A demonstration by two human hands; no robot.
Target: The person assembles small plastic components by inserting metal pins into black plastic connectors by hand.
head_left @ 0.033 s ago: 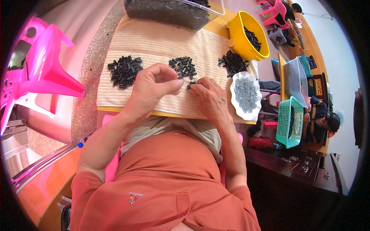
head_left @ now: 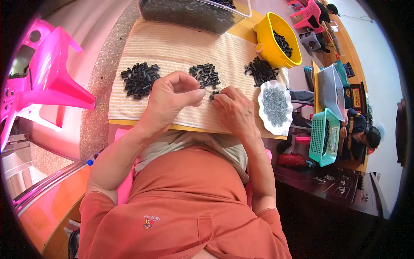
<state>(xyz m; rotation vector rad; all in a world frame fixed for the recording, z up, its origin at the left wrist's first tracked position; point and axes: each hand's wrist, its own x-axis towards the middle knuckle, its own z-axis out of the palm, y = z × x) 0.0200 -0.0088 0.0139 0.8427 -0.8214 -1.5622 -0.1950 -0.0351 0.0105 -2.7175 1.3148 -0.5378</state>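
Low over a striped towel [head_left: 172, 47], my left hand [head_left: 172, 96] is closed in a pinch, thumb against fingertips, with a small dark bit showing at the tips. My right hand [head_left: 235, 108] rests just to its right, its fingertips closed on a small black tubular part [head_left: 213, 96]. Just beyond my fingertips lies a small pile of short black tubular parts [head_left: 207, 74]. A bigger heap of black tubes [head_left: 140, 80] sits to the left. Longer black pieces [head_left: 261, 71] are piled to the right, above a scalloped white dish [head_left: 262, 114] of small clear pieces [head_left: 275, 105].
A clear bin [head_left: 194, 19] of black parts stands at the far edge, beside a yellow tub [head_left: 269, 45] holding more. Pink plastic chairs [head_left: 56, 73] stand at left. Beyond the table at right are a green basket [head_left: 318, 138] and another person [head_left: 364, 134].
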